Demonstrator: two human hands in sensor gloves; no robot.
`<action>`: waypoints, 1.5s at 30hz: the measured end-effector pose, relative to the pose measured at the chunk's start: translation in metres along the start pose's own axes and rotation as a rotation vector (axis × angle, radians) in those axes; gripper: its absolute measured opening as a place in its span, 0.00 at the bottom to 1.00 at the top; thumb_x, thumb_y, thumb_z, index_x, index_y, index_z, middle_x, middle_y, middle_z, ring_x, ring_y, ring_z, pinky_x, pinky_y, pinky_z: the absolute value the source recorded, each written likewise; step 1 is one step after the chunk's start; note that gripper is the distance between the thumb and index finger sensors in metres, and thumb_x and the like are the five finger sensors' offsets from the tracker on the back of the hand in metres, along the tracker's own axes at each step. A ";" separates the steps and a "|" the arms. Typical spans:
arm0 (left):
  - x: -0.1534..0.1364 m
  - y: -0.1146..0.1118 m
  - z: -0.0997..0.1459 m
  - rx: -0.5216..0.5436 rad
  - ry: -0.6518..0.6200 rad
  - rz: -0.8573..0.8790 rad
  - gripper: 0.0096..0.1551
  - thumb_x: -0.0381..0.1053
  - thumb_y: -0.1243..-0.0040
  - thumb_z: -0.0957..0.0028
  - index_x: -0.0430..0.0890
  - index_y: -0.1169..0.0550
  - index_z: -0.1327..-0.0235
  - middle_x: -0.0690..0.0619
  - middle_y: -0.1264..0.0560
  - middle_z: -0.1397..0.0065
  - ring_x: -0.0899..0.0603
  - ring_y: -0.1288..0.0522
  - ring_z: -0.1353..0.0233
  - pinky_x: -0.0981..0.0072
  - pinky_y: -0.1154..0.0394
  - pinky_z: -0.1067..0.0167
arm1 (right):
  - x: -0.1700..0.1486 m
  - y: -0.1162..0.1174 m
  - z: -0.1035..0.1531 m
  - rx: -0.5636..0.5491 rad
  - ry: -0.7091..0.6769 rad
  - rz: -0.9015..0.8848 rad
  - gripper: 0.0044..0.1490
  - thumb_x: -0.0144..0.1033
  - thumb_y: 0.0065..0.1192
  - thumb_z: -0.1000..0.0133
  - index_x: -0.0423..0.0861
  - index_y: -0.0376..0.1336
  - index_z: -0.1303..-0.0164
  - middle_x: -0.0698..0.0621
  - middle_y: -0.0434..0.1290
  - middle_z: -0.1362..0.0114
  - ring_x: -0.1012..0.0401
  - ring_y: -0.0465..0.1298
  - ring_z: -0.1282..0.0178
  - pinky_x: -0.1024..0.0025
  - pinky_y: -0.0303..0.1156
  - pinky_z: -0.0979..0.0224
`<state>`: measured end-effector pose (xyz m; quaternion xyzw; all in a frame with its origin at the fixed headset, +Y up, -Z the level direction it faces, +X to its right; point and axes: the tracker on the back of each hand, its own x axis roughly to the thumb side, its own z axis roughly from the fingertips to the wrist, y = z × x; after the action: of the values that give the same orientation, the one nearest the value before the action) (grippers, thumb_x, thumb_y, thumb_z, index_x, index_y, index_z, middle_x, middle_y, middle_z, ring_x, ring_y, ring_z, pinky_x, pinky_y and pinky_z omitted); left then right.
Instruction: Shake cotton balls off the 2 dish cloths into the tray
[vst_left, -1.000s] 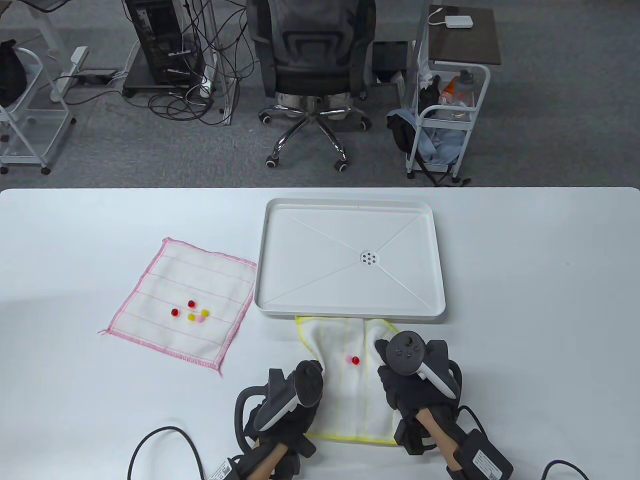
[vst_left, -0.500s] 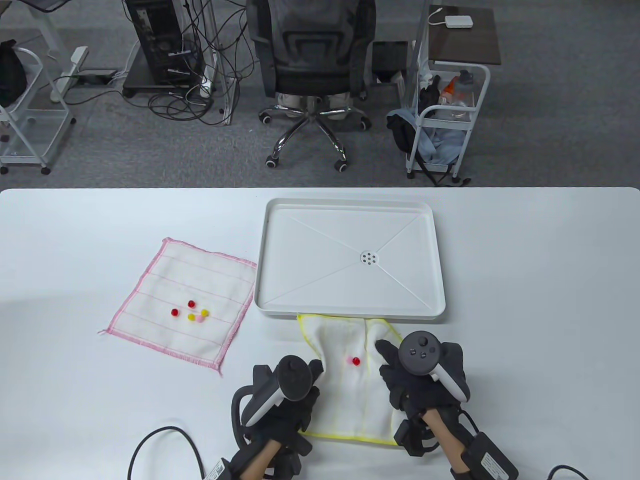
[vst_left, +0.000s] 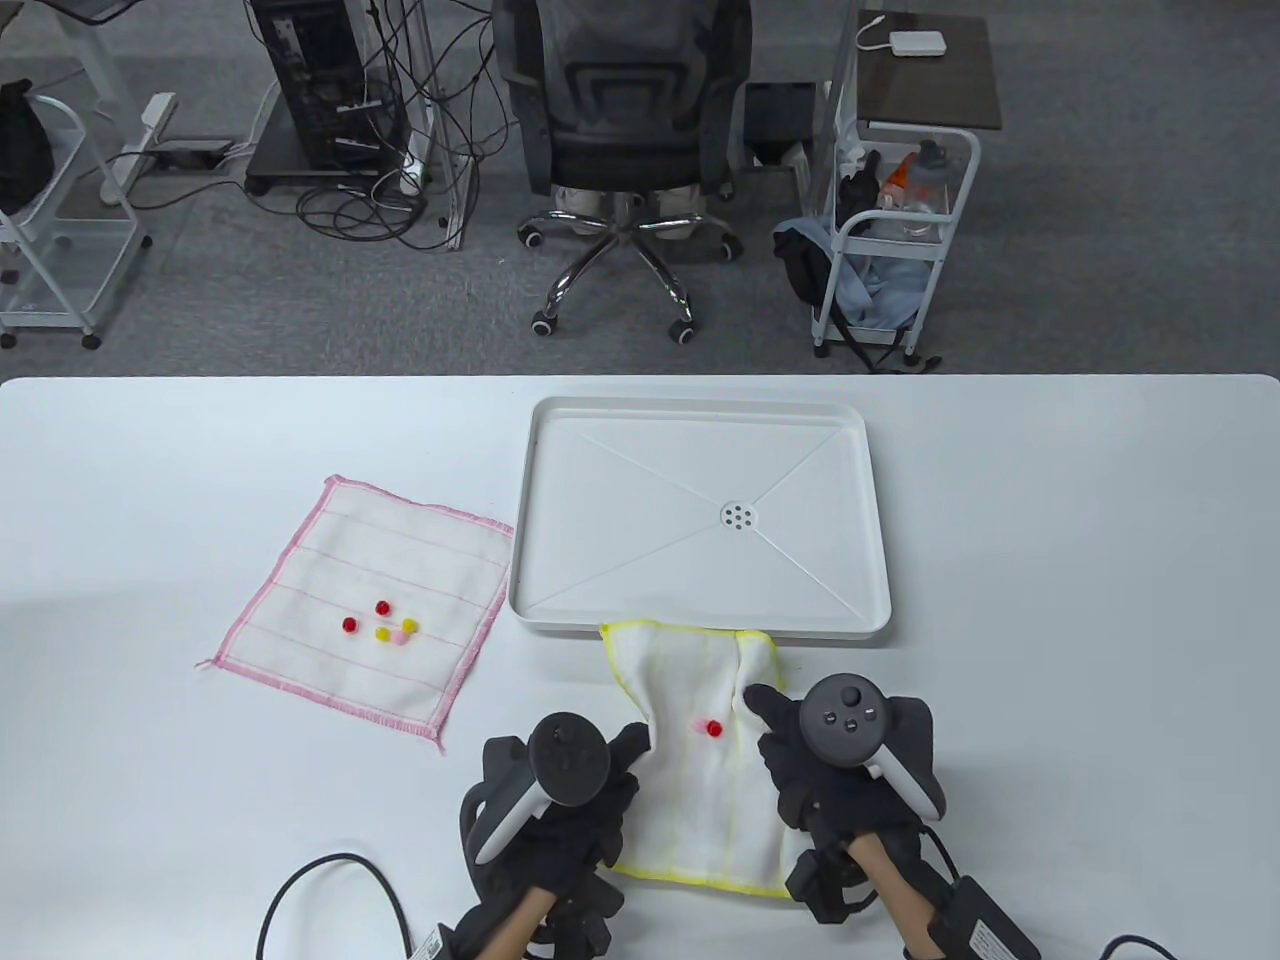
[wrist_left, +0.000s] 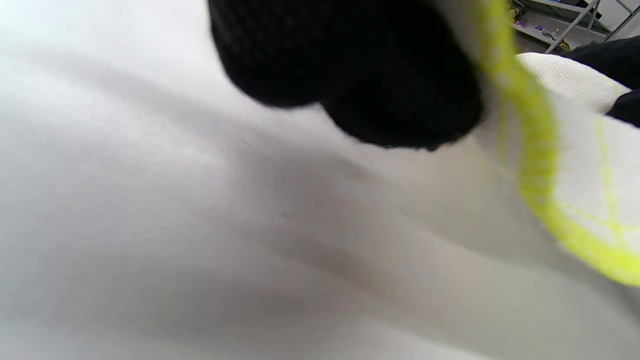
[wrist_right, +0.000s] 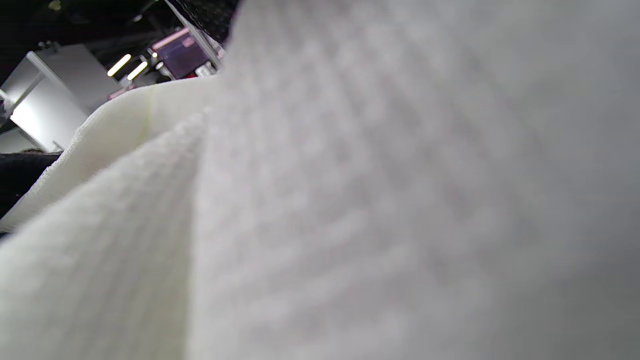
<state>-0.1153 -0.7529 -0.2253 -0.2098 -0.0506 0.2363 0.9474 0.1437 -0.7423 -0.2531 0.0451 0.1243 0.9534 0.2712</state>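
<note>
From the table view, my left hand (vst_left: 590, 790) and my right hand (vst_left: 815, 765) each grip a long side of the white dish cloth with the yellow hem (vst_left: 700, 770), fingers curled into the fabric. Compared with a second ago I have drawn the two sides closer together: the cloth is narrower and gathered into a shallow trough, and its far edge now lies touching the near rim of the white rectangular plastic tray (vst_left: 700, 625). The small red cotton ball (vst_left: 713, 728), with a pink one just beside it, has stayed in the middle of the trough. I judge this as cradling done and the lift over the tray as the step to come; nothing has landed in the tray yet. The white dish cloth with the pink hem (vst_left: 365, 610) lies flat on the bench (vst_left: 1050, 600) to the tray's left, unmoved, its cluster of red, yellow and pink cotton balls (vst_left: 383, 622) in place, so that cloth is untouched.

In the left wrist view, my black gloved fingers (wrist_left: 350, 65) are bunched against the yellow hem, with the bare bench below them.

In the right wrist view, white waffle-weave fabric fills nearly everything, very close and blurred; my fingers do not show there.
</note>
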 end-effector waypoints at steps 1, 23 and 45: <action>0.000 0.000 0.001 0.000 -0.003 0.016 0.28 0.53 0.48 0.37 0.73 0.41 0.27 0.58 0.24 0.36 0.61 0.14 0.62 0.83 0.13 0.65 | 0.001 -0.002 0.001 -0.003 -0.001 0.003 0.30 0.25 0.62 0.41 0.47 0.58 0.27 0.38 0.69 0.31 0.53 0.84 0.59 0.73 0.82 0.65; 0.001 0.043 -0.029 0.087 0.030 0.357 0.25 0.50 0.45 0.38 0.72 0.33 0.30 0.54 0.22 0.37 0.59 0.14 0.64 0.82 0.13 0.67 | 0.022 -0.058 -0.060 0.084 0.057 -0.097 0.28 0.24 0.61 0.40 0.49 0.61 0.29 0.37 0.67 0.29 0.52 0.83 0.57 0.71 0.81 0.63; 0.045 0.130 -0.160 0.221 0.116 0.189 0.30 0.52 0.49 0.36 0.76 0.43 0.27 0.55 0.31 0.23 0.51 0.15 0.41 0.73 0.14 0.48 | 0.031 -0.092 -0.192 -0.124 0.165 -0.266 0.35 0.24 0.54 0.38 0.65 0.51 0.26 0.54 0.49 0.17 0.52 0.59 0.22 0.59 0.63 0.21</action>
<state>-0.0995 -0.6876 -0.4249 -0.1213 0.0507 0.3162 0.9395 0.1346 -0.6916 -0.4621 -0.0670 0.0917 0.9155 0.3860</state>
